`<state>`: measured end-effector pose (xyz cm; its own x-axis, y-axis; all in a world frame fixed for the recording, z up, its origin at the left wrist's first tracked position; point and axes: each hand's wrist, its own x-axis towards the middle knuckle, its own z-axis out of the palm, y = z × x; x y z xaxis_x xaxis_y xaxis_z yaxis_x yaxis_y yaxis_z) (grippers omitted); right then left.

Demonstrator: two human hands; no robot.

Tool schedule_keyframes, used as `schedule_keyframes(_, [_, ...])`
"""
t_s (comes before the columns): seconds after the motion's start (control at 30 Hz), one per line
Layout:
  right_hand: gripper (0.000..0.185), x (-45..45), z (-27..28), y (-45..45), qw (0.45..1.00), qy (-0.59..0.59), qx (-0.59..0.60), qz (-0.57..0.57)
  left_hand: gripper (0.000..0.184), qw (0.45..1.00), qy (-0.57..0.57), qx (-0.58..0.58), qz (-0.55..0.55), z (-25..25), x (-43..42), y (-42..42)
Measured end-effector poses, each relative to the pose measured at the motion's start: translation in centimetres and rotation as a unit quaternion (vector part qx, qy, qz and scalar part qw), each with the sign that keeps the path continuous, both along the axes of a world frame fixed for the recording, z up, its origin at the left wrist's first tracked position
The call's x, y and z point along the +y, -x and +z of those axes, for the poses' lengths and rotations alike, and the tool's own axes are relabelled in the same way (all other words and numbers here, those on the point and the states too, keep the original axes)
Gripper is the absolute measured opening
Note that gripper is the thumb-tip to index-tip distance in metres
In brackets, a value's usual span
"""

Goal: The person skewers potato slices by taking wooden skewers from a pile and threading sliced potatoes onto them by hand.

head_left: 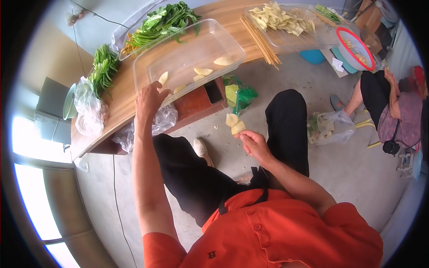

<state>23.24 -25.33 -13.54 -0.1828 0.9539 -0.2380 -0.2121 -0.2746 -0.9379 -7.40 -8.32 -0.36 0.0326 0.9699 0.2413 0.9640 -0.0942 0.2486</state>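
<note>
The right hand (254, 145), just off the middle of the view toward four o'clock, has thumb and fingers pinched together on the lower end of two slices (238, 128). These are pale yellow, thin and rounded, perhaps potato, one set above the other and leaning toward eleven o'clock; whatever joins them is too fine to make out.

The left hand (149, 96), at ten o'clock, holds its thumb and fingers apart at the near edge of a clear plastic tub (178, 56). A narrow slice (164, 78) sits nearest its fingertips; whether they touch cannot be told. More pale slices lie in the tub toward its near side, some blurred behind the cloudy wall.

The tub stands at eleven o'clock on a wooden table (225, 18), with leafy greens (167, 22) beyond it. At one o'clock, thin sticks (260, 42) lie beside a heap of slices (281, 18). Another person (404, 107), near three o'clock, is partly lost in the dark edge of the view.
</note>
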Motion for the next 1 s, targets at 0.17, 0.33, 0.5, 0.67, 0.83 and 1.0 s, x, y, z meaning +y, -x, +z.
schedule_keyframes(0.17, [0.023, 0.0, -0.1, -0.1, 1.000, 0.012, 0.004, 0.006, 0.039, 0.988, 0.112, 0.102, -0.021, 0.2, 2.3, 0.3])
schedule_keyframes(0.33, [0.023, 0.0, -0.2, -0.2, 1.000, 0.006, 0.001, 0.004, 0.029, 0.989, 0.147, -0.017, -0.004, -0.8, 3.5, 0.5])
schedule_keyframes(0.5, [0.024, 0.1, -0.1, -0.5, 1.000, 0.005, -0.014, 0.007, 0.026, 0.936, 0.073, -0.343, -0.014, 1.1, -0.7, -2.4])
schedule_keyframes(0.67, [0.024, 0.1, 2.0, -1.0, 0.999, -0.009, -0.026, 0.036, 0.039, 0.737, 0.111, -0.655, -0.122, -1.6, -7.1, -6.9])
schedule_keyframes(0.83, [0.024, -0.2, 2.8, -1.0, 0.999, -0.002, -0.009, 0.045, 0.017, 0.571, 0.186, -0.799, -0.031, -9.4, -7.8, -8.0])
schedule_keyframes(1.0, [0.026, -0.6, 2.3, -0.5, 0.997, -0.008, -0.039, 0.072, 0.012, 0.495, 0.198, -0.846, 0.033, -14.0, -7.8, -8.5])
